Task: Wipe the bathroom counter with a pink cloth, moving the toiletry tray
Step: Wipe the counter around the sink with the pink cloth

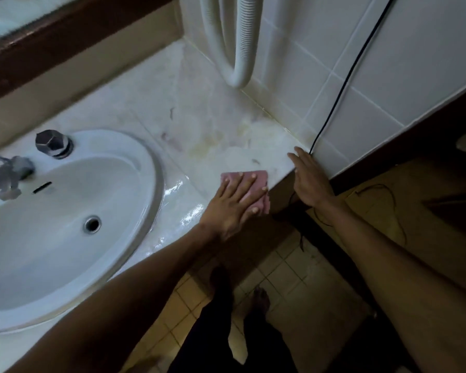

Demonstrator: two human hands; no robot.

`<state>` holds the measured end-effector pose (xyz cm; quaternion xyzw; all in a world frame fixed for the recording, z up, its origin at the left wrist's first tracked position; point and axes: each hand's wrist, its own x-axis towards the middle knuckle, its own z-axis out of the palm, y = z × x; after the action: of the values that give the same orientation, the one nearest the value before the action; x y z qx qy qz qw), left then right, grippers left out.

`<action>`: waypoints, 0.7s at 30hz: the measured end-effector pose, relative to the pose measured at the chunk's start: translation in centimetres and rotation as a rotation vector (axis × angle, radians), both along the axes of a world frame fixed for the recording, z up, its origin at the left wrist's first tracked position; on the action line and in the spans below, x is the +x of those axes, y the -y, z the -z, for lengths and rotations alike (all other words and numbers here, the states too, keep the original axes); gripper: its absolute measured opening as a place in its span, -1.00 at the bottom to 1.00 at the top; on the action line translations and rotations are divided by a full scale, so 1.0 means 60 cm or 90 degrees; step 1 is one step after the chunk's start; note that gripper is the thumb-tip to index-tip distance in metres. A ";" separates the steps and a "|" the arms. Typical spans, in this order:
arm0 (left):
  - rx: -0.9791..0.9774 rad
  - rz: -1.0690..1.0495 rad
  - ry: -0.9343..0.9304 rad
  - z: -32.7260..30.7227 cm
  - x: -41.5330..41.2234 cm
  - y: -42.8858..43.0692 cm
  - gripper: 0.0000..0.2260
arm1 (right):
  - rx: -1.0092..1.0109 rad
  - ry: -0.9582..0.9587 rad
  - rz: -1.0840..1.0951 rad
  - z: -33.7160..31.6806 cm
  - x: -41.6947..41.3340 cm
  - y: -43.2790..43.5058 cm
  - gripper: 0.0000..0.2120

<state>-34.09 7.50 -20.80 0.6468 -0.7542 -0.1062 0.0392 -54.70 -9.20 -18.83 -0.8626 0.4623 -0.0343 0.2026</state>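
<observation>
A folded pink cloth (258, 179) lies at the front edge of the white marble counter (205, 122), to the right of the basin. My left hand (234, 203) presses flat on the cloth with its fingers spread and straight. My right hand (310, 179) rests with straight fingers on the counter's front right corner, beside the tiled wall. No toiletry tray is in view. The counter shows yellowish stains and wet streaks.
An oval white sink (65, 224) with a chrome tap (8, 173) and a dark knob (53, 144) fills the left. White corrugated hoses (240, 49) hang on the tiled wall (388, 76). A black cable (345, 82) runs down the wall. The tiled floor (293, 286) lies below.
</observation>
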 end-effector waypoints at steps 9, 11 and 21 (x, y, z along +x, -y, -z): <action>0.027 -0.181 -0.046 -0.015 0.035 0.105 -0.47 | 0.023 0.046 0.045 -0.007 0.010 -0.015 -0.34; 0.033 -0.194 -0.062 -0.020 -0.024 0.144 -0.47 | 0.025 0.047 0.045 -0.005 0.004 -0.012 -0.35; 0.029 0.076 0.031 -0.005 0.071 0.090 -0.47 | 0.075 0.088 0.015 -0.015 -0.029 0.026 -0.46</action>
<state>-29.82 2.09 -20.52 0.6040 -0.7894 -0.1097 -0.0003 -56.43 -10.77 -17.91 -0.8393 0.4584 -0.0689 0.2840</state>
